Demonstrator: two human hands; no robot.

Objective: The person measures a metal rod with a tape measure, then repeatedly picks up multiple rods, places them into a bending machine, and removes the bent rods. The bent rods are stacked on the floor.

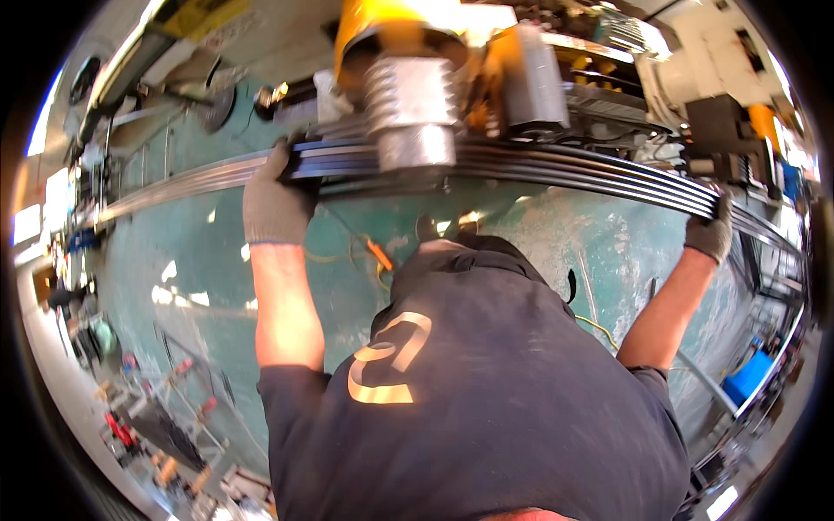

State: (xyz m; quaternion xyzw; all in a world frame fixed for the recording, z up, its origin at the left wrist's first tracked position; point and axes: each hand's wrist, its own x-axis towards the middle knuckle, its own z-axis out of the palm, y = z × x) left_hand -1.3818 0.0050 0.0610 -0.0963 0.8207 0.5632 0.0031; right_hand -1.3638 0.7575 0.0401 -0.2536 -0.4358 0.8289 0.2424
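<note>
Your left hand (276,201), in a grey work glove, is clamped on a long stack of dark curved metal leaves (556,169), its grip closed over the upper edge of the bundle with the fingers wrapped around the far side. Your right hand (712,233), also gloved, is shut on the same stack far off toward its other end, where the leaves bend down and away. The bundle spans the whole gap between your two grips, and runs on beyond your left grip as a thin bright strip.

Just beside your left grip, toward the middle of the stack, a ribbed silver cylinder (410,108) of a yellow machine (382,26) stands right over the leaves; whether it presses on them you cannot tell from here. Below both grips lies a worn green floor (191,252), with an orange-handled tool (379,255) lying on it near your chest. Your dark shirt (486,382) fills the space between your forearms.
</note>
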